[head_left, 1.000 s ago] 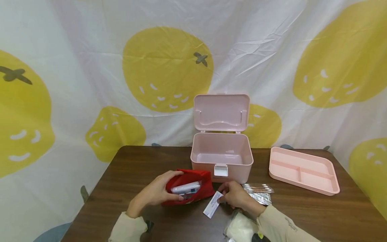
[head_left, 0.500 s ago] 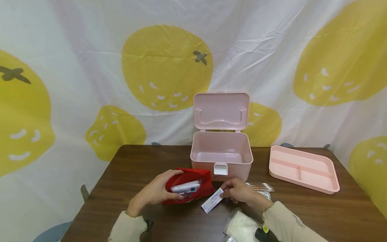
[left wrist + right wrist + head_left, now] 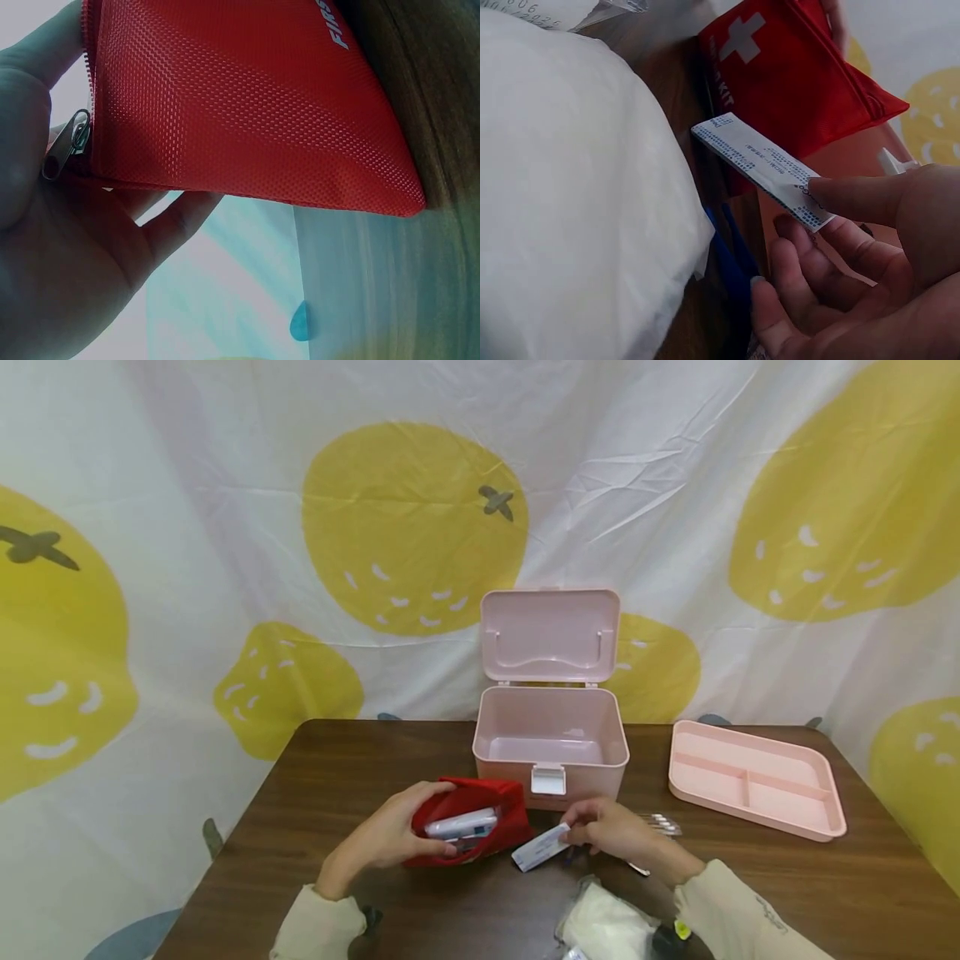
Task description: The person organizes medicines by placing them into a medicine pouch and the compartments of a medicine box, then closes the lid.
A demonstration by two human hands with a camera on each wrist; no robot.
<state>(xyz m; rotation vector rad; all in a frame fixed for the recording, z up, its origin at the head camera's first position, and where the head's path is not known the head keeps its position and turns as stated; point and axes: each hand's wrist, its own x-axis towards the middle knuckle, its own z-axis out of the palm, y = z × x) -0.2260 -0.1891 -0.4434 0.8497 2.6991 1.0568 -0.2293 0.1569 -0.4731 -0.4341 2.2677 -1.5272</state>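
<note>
My left hand (image 3: 405,827) grips the left end of a red first aid pouch (image 3: 513,818), thumb and fingers on either side of its unzipped mouth. Inside the pouch lies a white, wrapped roll-like item (image 3: 461,822); the rest of its contents is hard to make out. In the left wrist view the zipper pull (image 3: 67,146) sits by the palm. My right hand (image 3: 618,835) pinches one end of a flat white packet with blue print (image 3: 761,165), held just right of the pouch.
Behind the pouch stands a pink box (image 3: 495,777) with its lid (image 3: 551,635) raised. A pink divided tray (image 3: 757,814) lies at the right. A white wrapped bundle (image 3: 603,922) is near the front, and cotton swabs (image 3: 663,824) lie partly behind my right hand.
My right hand has moved rightward with the white packet, which has turned flatter and now covers more of the swabs and foil packet. The left hand and pouch stay put.
</note>
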